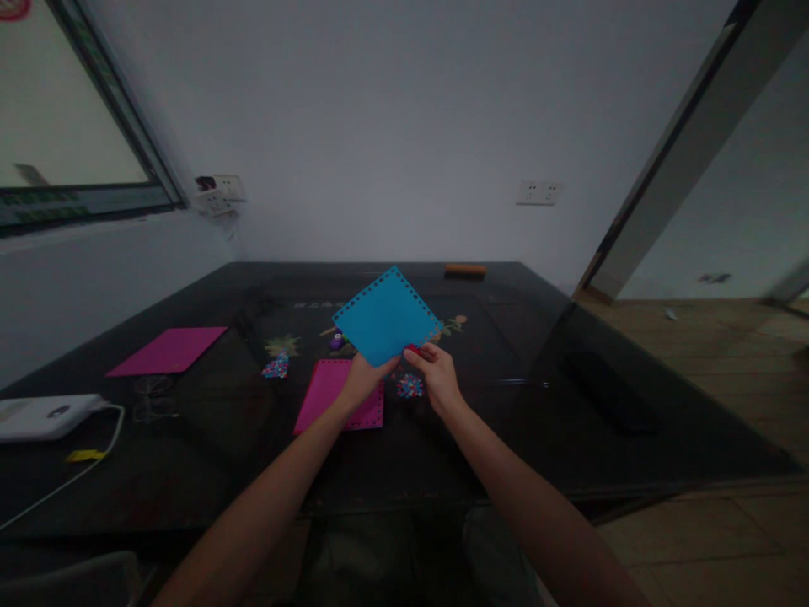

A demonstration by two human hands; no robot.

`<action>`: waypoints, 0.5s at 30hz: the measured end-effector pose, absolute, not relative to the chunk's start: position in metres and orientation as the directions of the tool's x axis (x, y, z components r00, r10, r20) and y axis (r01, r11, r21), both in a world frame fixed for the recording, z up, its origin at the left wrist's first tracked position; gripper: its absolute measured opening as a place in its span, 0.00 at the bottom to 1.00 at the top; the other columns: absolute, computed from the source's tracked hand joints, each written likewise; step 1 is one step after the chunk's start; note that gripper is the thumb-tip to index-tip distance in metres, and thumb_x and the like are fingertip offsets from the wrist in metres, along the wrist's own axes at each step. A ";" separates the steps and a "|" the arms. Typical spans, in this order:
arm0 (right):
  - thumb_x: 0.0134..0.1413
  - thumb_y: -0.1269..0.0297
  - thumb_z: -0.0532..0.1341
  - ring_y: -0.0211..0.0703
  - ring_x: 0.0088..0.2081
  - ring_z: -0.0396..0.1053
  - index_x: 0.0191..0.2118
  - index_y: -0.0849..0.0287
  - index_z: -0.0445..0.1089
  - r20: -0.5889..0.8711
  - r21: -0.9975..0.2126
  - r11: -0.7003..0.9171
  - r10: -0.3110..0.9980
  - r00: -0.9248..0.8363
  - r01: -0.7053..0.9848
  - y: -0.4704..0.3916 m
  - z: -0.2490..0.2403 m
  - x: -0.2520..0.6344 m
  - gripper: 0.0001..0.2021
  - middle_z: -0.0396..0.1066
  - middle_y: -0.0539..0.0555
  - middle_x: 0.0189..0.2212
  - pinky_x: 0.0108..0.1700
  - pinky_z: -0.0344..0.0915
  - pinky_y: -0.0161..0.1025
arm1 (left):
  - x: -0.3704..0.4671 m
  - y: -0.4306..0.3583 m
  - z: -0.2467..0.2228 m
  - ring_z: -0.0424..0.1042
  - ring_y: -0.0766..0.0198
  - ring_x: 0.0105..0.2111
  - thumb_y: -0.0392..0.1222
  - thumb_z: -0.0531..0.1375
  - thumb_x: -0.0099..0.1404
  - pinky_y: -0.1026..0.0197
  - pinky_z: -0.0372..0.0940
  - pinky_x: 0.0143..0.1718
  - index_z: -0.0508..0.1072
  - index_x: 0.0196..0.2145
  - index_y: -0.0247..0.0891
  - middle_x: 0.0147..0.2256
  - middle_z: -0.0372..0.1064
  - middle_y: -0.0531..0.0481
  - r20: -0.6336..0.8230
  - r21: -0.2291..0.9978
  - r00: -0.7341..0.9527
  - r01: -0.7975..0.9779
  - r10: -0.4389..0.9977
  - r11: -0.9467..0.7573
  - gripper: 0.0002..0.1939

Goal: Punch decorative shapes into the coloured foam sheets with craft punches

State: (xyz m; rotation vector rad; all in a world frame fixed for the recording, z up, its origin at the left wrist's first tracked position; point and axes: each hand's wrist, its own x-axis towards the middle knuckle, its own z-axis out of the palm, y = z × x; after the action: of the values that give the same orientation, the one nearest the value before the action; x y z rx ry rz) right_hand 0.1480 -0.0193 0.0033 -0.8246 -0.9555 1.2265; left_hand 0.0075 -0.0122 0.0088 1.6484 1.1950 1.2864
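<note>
A blue sheet of paper [387,316] with small notches punched along its edges is raised above the dark table, turned so one corner points away. My left hand [370,378] is closed on its near corner, the fingers partly hidden behind the paper. At the lower right edge, my right hand [436,371] pinches a small red object [412,348] that looks like a hole punch, mostly covered by the fingers. Beneath my left forearm lies a pink sheet [321,396] with punched edges. Below the right hand sits a little pile of coloured paper bits [410,386].
Another pink sheet [169,350] lies at the left of the table [253,472]. Closer in are a second pile of bits [276,366] and a purple figure [337,341]. A white device [47,417] with a cable stands far left; a dark slab [607,392] lies right.
</note>
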 end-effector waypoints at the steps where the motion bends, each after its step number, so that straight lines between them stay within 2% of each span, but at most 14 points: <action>1: 0.32 0.59 0.71 0.40 0.27 0.66 0.24 0.57 0.69 0.147 -0.911 0.163 0.987 0.072 -0.378 -0.019 0.004 0.148 0.13 0.70 0.49 0.23 0.35 0.63 0.39 | 0.008 -0.013 0.010 0.72 0.56 0.30 0.48 0.62 0.52 0.56 0.67 0.34 0.71 0.26 0.35 0.25 0.73 0.45 0.301 0.923 0.068 0.231 0.951 -0.308 0.12; 6: 0.31 0.58 0.71 0.41 0.29 0.68 0.26 0.58 0.71 0.144 -0.922 0.160 0.987 0.072 -0.352 -0.020 0.004 0.149 0.14 0.72 0.50 0.25 0.37 0.64 0.40 | 0.010 -0.015 0.012 0.71 0.57 0.28 0.49 0.62 0.51 0.59 0.66 0.28 0.72 0.29 0.36 0.26 0.74 0.45 0.290 0.936 0.064 0.190 0.955 -0.297 0.13; 15: 0.32 0.59 0.71 0.40 0.28 0.69 0.28 0.59 0.71 0.136 -0.910 0.143 0.990 0.046 -0.389 -0.018 0.002 0.148 0.14 0.73 0.50 0.26 0.38 0.66 0.40 | 0.007 -0.010 0.005 0.71 0.60 0.25 0.49 0.62 0.51 0.58 0.68 0.28 0.71 0.30 0.33 0.29 0.75 0.43 0.311 0.929 0.057 0.190 0.949 -0.316 0.16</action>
State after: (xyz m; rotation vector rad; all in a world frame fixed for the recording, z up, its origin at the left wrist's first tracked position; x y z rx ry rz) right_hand 0.1482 -0.0179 0.0018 -0.8194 -0.9628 1.2560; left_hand 0.0070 -0.0097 0.0053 1.6093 1.1663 1.3229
